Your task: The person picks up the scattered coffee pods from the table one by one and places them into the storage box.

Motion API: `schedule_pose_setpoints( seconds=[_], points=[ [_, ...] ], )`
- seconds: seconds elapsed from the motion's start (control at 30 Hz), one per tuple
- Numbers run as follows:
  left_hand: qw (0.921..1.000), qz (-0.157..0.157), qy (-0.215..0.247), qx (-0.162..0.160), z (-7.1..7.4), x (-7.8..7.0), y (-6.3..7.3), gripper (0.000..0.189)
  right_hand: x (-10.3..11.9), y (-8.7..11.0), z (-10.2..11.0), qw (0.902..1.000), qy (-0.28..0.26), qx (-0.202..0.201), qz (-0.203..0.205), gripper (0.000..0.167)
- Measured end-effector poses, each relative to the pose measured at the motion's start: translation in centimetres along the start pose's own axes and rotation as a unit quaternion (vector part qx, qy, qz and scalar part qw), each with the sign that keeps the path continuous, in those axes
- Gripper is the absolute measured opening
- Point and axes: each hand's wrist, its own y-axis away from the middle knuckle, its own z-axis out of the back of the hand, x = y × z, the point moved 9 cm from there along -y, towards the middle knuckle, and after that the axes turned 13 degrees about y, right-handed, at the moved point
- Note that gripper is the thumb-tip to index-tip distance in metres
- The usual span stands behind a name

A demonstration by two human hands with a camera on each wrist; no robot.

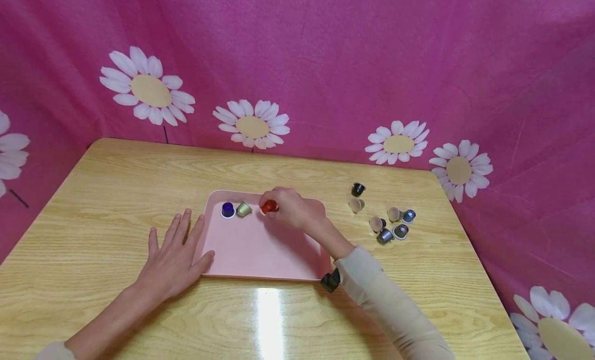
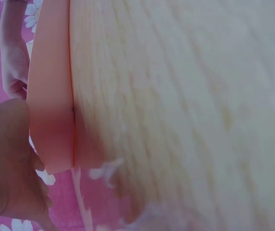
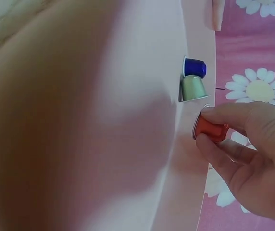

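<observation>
My right hand (image 1: 289, 207) pinches a red coffee capsule (image 3: 209, 129) between thumb and fingers, over the back of the pink tray (image 1: 260, 251). Left of it in the tray are a purple-blue capsule (image 1: 228, 209), standing on its white rim, and a pale green capsule (image 1: 244, 209), tilted beside it. The right wrist view shows these two close together. My left hand (image 1: 173, 256) lies with fingers spread at the tray's left edge, its thumb over the rim near the front left corner.
Right of the tray, several loose capsules lie on the wooden table (image 1: 139, 184): a black capsule (image 1: 358, 189) at the back, a grey capsule (image 1: 385, 236) and a blue capsule (image 1: 409, 216) among them. A pink flowered curtain (image 1: 321, 81) hangs behind the table.
</observation>
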Motion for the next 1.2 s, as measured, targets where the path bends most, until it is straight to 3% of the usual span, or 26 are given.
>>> schedule_pose_setpoints(
  seconds=[0.37, 0.9, 1.2],
  points=[
    [1.0000, 0.000, 0.002, -0.002, 0.1, 0.2, 0.1, 0.081, 1.0, -0.4, 0.6, 0.9989, 0.027, 0.016, 0.037, 0.017],
    [1.0000, 0.002, 0.006, -0.001, 0.1, 0.2, 0.0, 0.081, 1.2, -1.6, -0.3, 0.9975, 0.028, 0.059, 0.026, 0.017],
    [0.9999, 0.003, 0.010, 0.000, 0.0, 0.2, 0.0, 0.081, 1.3, -1.9, -0.9, 0.9958, 0.052, 0.073, 0.016, 0.007]
  ],
)
